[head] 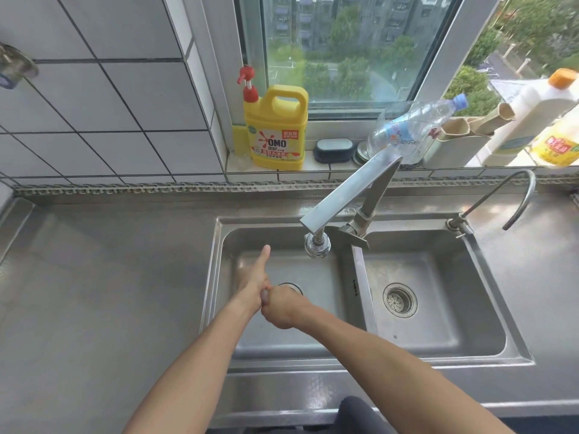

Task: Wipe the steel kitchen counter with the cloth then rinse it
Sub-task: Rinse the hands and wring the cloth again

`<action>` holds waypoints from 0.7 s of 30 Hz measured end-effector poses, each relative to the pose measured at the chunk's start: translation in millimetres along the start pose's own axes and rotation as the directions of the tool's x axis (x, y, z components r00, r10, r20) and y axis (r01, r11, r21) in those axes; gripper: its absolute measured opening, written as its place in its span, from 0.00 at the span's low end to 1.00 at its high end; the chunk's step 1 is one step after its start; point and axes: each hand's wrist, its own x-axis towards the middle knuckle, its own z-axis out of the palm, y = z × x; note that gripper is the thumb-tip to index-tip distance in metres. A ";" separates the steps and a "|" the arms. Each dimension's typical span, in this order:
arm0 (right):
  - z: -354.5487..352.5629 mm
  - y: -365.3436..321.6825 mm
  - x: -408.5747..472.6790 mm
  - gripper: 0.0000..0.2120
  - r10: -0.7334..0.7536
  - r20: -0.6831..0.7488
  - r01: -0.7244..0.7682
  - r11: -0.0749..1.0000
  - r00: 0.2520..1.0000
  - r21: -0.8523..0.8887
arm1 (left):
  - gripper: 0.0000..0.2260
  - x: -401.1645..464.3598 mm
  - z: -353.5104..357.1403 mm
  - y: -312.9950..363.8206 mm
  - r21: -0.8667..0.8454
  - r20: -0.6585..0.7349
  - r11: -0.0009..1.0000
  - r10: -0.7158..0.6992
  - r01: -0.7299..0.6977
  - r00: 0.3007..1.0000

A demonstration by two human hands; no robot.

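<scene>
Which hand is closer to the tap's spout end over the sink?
Left. The left hand reaches forward with its thumb up, just left of and below the spout end. The right hand sits lower and nearer the person, gripping the left.

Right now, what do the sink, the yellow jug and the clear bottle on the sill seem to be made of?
The sink looks like brushed stainless steel: grey, with soft reflections. The yellow jug seems to be opaque glossy plastic, with a moulded handle and a red pump. The clear bottle is probably thin transparent plastic, as the window shows through it.
</scene>
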 end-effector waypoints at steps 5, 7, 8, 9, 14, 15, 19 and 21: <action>14.2 1.1 4.5 0.17 0.004 -0.063 -0.022 0.956 0.998 -0.293 | 0.23 23.0 3.2 -21.0 0.151 -0.195 0.988 0.021 0.009 0.981; 14.7 -1.1 5.1 0.16 -0.010 -0.075 -0.018 0.933 0.997 -0.358 | 0.20 25.8 4.5 -22.7 0.213 -0.237 0.977 0.044 0.008 0.970; 14.0 -1.7 5.1 0.15 -0.015 -0.081 -0.017 0.924 0.997 -0.382 | 0.19 25.6 5.6 -21.9 0.246 -0.245 0.969 0.051 0.012 0.968; 13.4 -2.9 4.8 0.14 -0.014 -0.084 -0.021 0.915 0.996 -0.402 | 0.18 26.1 6.6 -20.4 0.274 -0.246 0.962 0.056 0.014 0.968; 9.2 -6.7 5.5 0.11 -0.025 -0.095 -0.024 0.878 0.995 -0.478 | 0.16 22.8 9.1 -12.1 0.337 -0.247 0.941 0.057 0.031 0.967; 9.9 -6.5 5.6 0.11 -0.027 -0.094 -0.022 0.873 0.995 -0.487 | 0.16 20.9 8.6 -12.1 0.341 -0.243 0.939 0.056 0.031 0.968; 10.8 -4.1 6.4 0.10 -0.066 -0.153 -0.009 0.896 0.986 -0.445 | 0.17 12.9 7.7 -7.5 0.324 -0.219 0.945 0.119 -0.043 0.968; 2.3 -2.2 4.7 0.12 -0.041 -0.185 -0.016 0.953 0.982 -0.301 | 0.16 5.8 7.2 3.3 0.226 -0.131 0.968 0.143 -0.111 0.981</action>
